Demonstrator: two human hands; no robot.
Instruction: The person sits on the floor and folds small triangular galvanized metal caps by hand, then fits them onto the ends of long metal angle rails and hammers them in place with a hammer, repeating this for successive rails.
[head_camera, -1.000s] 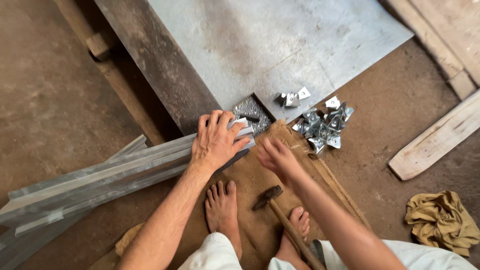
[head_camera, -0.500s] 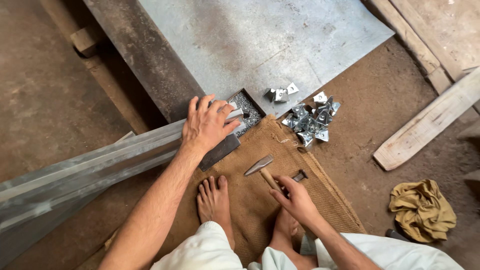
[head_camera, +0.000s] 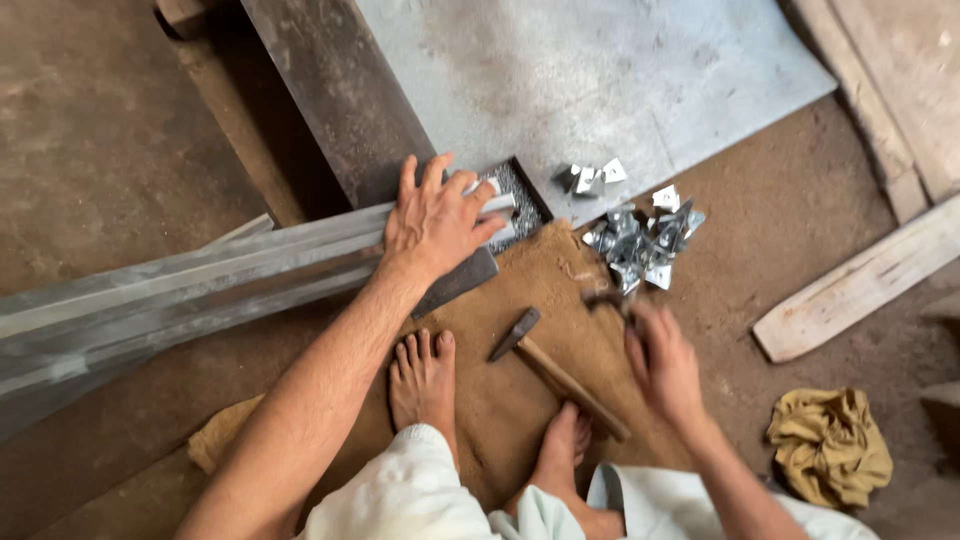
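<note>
Metal strips (head_camera: 200, 290) under left hand (head_camera: 435, 220)

The right hand (head_camera: 662, 362) is motion-blurred, so its grip on a small dark piece (head_camera: 603, 299) cannot be read. The left hand (head_camera: 437, 217) hides the end of the long metal strips (head_camera: 180, 300), which run off the left edge
</note>
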